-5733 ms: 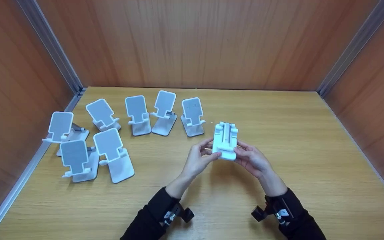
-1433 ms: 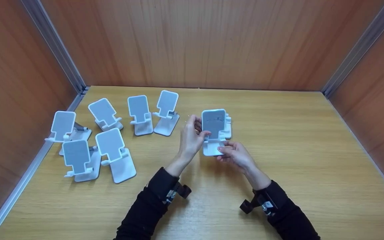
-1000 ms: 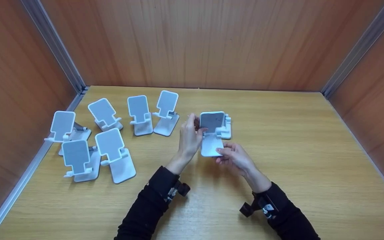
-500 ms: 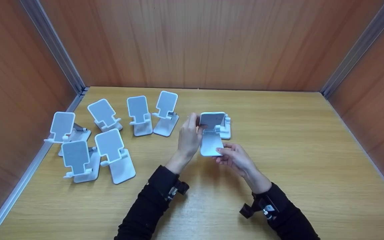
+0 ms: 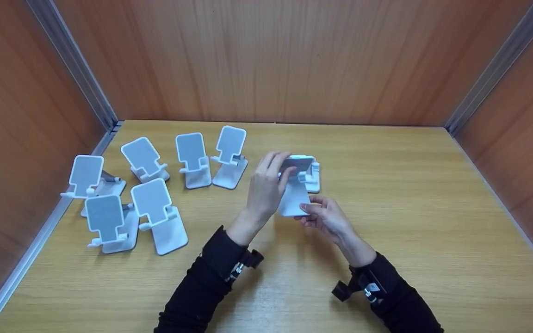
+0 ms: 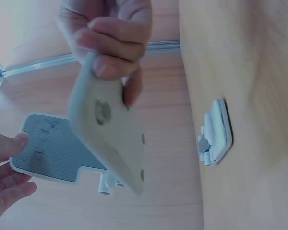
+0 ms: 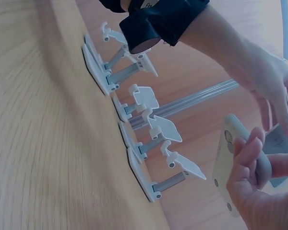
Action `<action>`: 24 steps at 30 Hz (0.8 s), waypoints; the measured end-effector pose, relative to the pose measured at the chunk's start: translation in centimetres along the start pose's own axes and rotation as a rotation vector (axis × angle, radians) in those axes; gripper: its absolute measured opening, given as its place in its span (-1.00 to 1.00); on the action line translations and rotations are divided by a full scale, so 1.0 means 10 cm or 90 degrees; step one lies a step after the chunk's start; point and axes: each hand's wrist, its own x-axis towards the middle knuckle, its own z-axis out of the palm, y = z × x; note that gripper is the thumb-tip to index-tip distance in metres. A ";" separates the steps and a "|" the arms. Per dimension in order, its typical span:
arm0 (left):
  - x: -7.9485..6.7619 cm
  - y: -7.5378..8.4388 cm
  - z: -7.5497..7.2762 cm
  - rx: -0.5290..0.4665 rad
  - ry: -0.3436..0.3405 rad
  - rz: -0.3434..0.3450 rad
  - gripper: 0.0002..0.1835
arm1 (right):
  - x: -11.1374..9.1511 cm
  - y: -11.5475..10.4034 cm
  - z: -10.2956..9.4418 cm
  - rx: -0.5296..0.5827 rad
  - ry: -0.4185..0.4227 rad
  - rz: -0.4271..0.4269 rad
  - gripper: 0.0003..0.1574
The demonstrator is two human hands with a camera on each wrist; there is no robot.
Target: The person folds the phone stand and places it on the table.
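Both my hands hold a white phone stand (image 5: 294, 199) above the table. My right hand (image 5: 326, 218) pinches the lower edge of its base, whose underside with small round pads faces the left wrist camera. At the stand's grey-faced panel (image 6: 48, 146), my left hand (image 5: 266, 185) grips the edge between thumb and fingers. The panel leans over the base on its hinge and shows dark smudges. Just behind, a folded phone stand (image 5: 313, 178) lies on the table, partly hidden by the held one.
Several unfolded phone stands (image 5: 191, 152) stand on the left half of the wooden table (image 5: 410, 208), one nearest the front being a tilted stand (image 5: 169, 231). Wooden panels (image 5: 266, 60) wall in the back and both sides.
The folded stand, earlier in both hands, now lies on the table. An unfolded stand was lifted from the row. Lately its panel has tilted down toward the base as my left hand shifted up.
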 end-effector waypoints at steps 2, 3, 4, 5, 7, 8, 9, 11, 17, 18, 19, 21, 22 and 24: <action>0.01 0.01 -0.01 0.006 0.015 0.026 -0.81 | 0.01 0.00 0.00 -0.006 0.007 -0.007 -0.62; 0.01 0.00 0.00 0.011 0.024 0.037 -0.83 | 0.01 0.01 0.00 -0.011 0.010 -0.010 -0.62; 0.02 0.00 0.00 0.015 0.033 0.049 -0.85 | 0.02 0.01 0.00 -0.014 0.012 -0.013 -0.61; 0.01 -0.01 0.00 0.021 0.042 0.059 -0.85 | 0.02 0.02 0.00 -0.018 0.015 -0.013 -0.61; 0.01 -0.01 0.01 0.031 0.051 0.068 -0.85 | 0.02 0.03 0.00 -0.022 0.027 -0.006 -0.62; 0.00 -0.01 0.02 0.035 0.055 0.074 -0.84 | 0.03 0.03 0.01 -0.023 0.033 -0.001 -0.63; 0.00 -0.01 0.02 0.038 0.059 0.079 -0.84 | 0.03 0.04 0.01 -0.026 0.037 0.002 -0.61; -0.01 0.00 0.03 0.045 0.067 0.090 -0.83 | 0.03 0.04 0.00 -0.028 0.050 0.008 -0.60; -0.06 0.03 0.06 0.046 0.074 0.112 -0.79 | 0.04 0.03 -0.02 -0.039 0.076 0.016 -0.55; -0.07 0.03 0.07 0.045 0.074 0.114 -0.79 | 0.04 0.03 -0.02 -0.040 0.077 0.016 -0.54; -0.07 0.03 0.07 0.044 0.075 0.117 -0.79 | 0.05 0.03 -0.03 -0.042 0.079 0.015 -0.54; -0.09 0.03 0.09 0.042 0.078 0.122 -0.80 | 0.05 0.03 -0.03 -0.043 0.082 0.013 -0.54; -0.10 0.03 0.10 0.041 0.080 0.124 -0.79 | 0.05 0.03 -0.03 -0.044 0.086 0.012 -0.54; -0.13 0.04 0.11 0.038 0.087 0.129 -0.78 | 0.05 0.03 -0.03 -0.048 0.096 0.013 -0.54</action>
